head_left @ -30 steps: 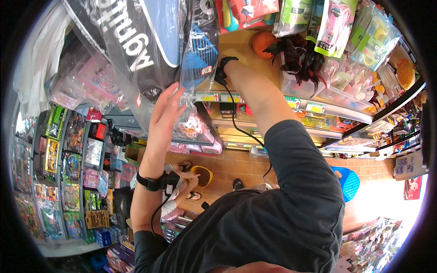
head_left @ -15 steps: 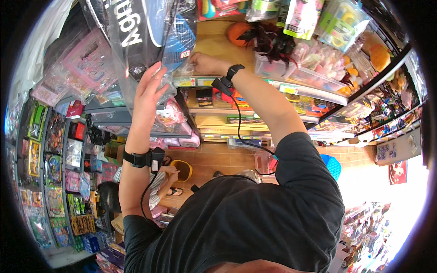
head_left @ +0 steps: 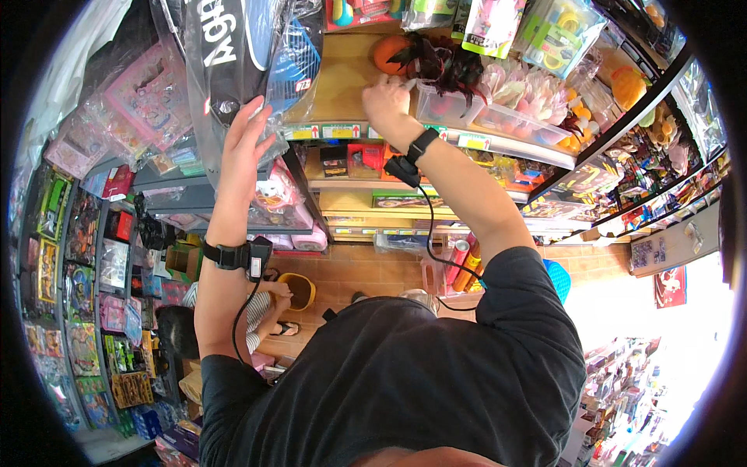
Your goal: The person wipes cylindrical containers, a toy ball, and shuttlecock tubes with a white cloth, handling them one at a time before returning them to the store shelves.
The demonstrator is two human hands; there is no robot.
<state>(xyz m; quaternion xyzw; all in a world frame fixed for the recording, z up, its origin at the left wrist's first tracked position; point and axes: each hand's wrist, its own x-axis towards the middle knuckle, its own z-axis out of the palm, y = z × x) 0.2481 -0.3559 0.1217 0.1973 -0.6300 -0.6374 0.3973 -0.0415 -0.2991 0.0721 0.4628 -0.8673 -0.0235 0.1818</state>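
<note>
My left hand (head_left: 247, 144) is open, its fingers stretched out against the lower part of a clear plastic wrapper. Inside that wrapper is a black racket bag (head_left: 226, 78) with white lettering, and beside it a blue netted racket (head_left: 299, 66). My right hand (head_left: 387, 105) is over the wooden shelf with its fingers bent. Its fingertips reach the left edge of a clear plastic bin (head_left: 447, 105); whether they grip the rim is hard to make out. Dark feathered toys (head_left: 443, 66) stick up from the bin, and an orange ball (head_left: 391, 54) lies just behind my hand.
To the right, a second clear bin (head_left: 521, 124) holds pale feathered items. Packaged goods (head_left: 490, 27) hang above. Lower shelves (head_left: 350, 202) carry boxed toys. At the lower left another person sits near a yellow bucket (head_left: 299, 292). Rolled tubes (head_left: 467, 265) stand on the floor.
My right hand has moved right along the shelf, from beside the wrapped rackets to the clear bin. My left hand stays open at the wrapper. The view has shifted slightly.
</note>
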